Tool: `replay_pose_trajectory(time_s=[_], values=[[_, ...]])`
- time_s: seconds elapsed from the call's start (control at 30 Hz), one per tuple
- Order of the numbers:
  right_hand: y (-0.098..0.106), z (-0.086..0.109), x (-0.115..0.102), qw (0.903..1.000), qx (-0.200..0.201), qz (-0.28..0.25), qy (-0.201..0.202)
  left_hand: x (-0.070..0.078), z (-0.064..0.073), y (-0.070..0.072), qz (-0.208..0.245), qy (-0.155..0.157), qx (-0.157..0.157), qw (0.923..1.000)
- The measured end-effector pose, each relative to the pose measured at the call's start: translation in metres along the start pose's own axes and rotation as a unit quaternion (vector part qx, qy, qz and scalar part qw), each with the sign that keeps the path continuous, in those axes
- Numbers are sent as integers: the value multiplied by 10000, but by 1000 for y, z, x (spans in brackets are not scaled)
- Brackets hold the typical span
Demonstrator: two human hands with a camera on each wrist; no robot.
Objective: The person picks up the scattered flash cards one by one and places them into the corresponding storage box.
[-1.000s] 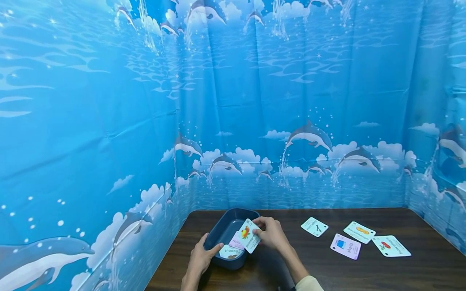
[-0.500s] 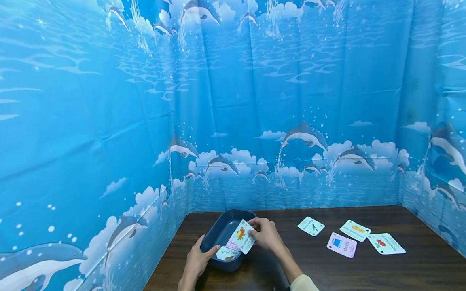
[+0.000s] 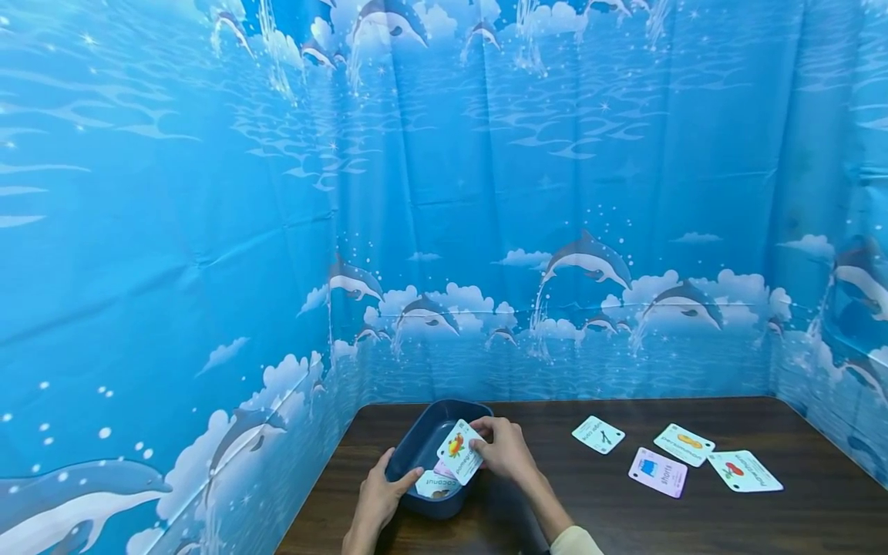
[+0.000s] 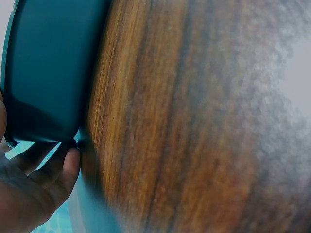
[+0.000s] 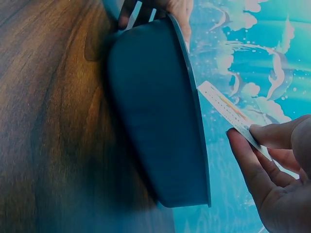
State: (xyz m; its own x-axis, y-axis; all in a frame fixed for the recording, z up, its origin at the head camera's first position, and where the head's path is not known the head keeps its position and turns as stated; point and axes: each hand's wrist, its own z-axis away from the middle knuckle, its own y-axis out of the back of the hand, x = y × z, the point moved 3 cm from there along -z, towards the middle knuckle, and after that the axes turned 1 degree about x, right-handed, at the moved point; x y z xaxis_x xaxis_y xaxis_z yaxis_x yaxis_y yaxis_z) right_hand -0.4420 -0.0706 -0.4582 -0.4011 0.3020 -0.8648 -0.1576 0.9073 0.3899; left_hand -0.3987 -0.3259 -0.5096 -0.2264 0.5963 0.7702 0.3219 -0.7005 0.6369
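A dark blue plastic bin (image 3: 419, 447) stands at the left of the table. My left hand (image 3: 378, 493) grips its left side, thumb over the rim and fingers against the outer wall. In the left wrist view those fingers (image 4: 72, 162) reach the bin's lower edge. My right hand (image 3: 505, 449) pinches a flash card (image 3: 458, 451) with a fruit picture between thumb and fingertips. That card is tilted above the bin's right rim. Inside, a coconut card (image 3: 435, 486) lies at the near end, and a pink card (image 3: 441, 468) is mostly hidden behind the held one.
On the right of the brown table (image 3: 555, 509) lie several loose cards: a sugar cane card (image 3: 598, 435), a purple shorts card (image 3: 659, 472), a card with a peanut picture (image 3: 684, 445) and a card with red fruit (image 3: 745, 471). A blue dolphin curtain (image 3: 486, 231) hangs behind and at the sides.
The held card has shifted slightly left over the bin and now covers more of the pink card. My left hand keeps its grip on the bin. The head view sways slightly.
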Motion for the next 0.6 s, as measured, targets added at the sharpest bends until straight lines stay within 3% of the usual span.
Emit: replay_pose_trajectory(time_s=[0.27, 0.6], values=[[-6, 0, -2, 10000, 5, -18, 11, -2, 0, 1, 43, 18, -3, 10000], [-18, -1, -1, 9998, 110, 35, 169, -2, -2, 2, 126, -200, -13, 9997]])
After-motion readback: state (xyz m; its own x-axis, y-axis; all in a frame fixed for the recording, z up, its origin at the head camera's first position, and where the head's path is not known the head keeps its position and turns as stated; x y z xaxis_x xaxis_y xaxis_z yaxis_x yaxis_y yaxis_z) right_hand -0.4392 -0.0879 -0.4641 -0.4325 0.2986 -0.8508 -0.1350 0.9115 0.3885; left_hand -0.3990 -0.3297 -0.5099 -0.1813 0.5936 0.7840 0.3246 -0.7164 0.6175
